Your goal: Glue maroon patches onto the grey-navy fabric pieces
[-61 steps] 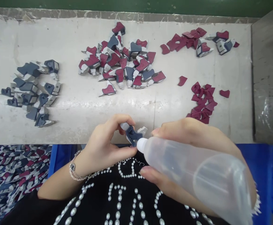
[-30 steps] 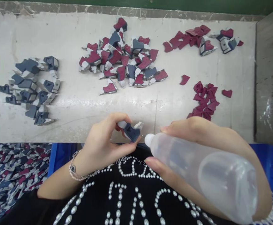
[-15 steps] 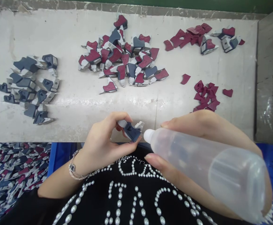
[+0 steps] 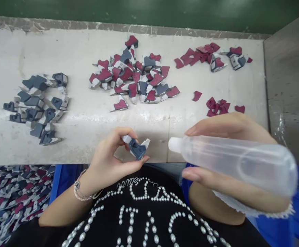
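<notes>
Between thumb and fingers, my left hand (image 4: 115,154) pinches a small dark blue and white plastic part (image 4: 137,148), its hollowed blue face turned up. My right hand (image 4: 223,128) is wrapped round a translucent squeeze bottle (image 4: 231,163), which lies on its side in the air with its white nozzle (image 4: 175,144) pointing left. A gap separates the nozzle from the plastic part. Beyond the right hand lies a small pile of maroon flat pieces (image 4: 217,106), partly hidden by the fingers.
On the worktable (image 4: 82,130), blue and white parts (image 4: 33,99) form a pile at left. A mixed pile with maroon tops (image 4: 131,75) sits mid-table. More maroon pieces (image 4: 198,56) lie at back right. Below the table edge, a heap of parts (image 4: 15,199) stands beside blue bins (image 4: 64,178).
The bottle has drawn back to the right, away from the plastic part, and lies more level. My left hand has shifted slightly left with the part. The view has tilted up.
</notes>
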Demonstrator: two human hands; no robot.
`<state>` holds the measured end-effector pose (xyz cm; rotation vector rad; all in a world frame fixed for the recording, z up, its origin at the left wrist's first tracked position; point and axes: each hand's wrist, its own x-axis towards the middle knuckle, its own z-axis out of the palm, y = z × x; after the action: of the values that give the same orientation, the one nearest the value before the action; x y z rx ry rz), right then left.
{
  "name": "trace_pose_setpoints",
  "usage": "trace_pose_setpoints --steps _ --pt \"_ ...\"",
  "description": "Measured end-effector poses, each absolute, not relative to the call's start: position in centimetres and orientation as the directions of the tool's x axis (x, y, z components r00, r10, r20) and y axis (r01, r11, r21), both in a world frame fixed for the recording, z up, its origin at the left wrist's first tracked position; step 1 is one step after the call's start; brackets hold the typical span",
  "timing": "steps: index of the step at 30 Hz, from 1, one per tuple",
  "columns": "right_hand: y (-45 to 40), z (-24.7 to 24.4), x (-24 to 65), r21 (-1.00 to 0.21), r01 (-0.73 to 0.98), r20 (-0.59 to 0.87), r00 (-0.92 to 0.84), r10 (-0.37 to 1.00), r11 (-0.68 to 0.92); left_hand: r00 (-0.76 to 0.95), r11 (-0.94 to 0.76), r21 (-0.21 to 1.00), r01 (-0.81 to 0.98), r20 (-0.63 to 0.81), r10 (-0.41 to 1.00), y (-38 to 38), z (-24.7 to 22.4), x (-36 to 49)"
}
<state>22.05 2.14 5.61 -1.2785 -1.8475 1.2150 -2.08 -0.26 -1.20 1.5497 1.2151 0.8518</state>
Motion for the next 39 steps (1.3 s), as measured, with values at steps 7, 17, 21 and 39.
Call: trace_pose_setpoints --steps 7,17,21,39 --pt "5.7 0.4 22.7 -0.994 -0.106 0.034 -0.530 0.847 -0.027 0.253 0.011 0.939 0.345 -0.104 0.962 -0.1 -1.7 -3.7" --pt "8.3 -0.3 18.8 -0.966 0.208 0.004 -0.583 0.812 0.154 0.099 0.242 0.910 0.336 -0.289 0.952 0.0 -3.3 -3.4" --pt "8.0 0.4 17.8 -0.921 0.316 0.002 -0.579 0.816 0.227 0.076 0.320 0.904 0.283 -0.353 0.932 0.1 -3.3 -2.7" --pt "12.5 -3.0 27.8 -0.630 0.763 -0.228 -0.005 0.974 -0.144 0.260 0.313 0.912 0.267 -0.381 0.887 -1.8 -3.8 -1.3"
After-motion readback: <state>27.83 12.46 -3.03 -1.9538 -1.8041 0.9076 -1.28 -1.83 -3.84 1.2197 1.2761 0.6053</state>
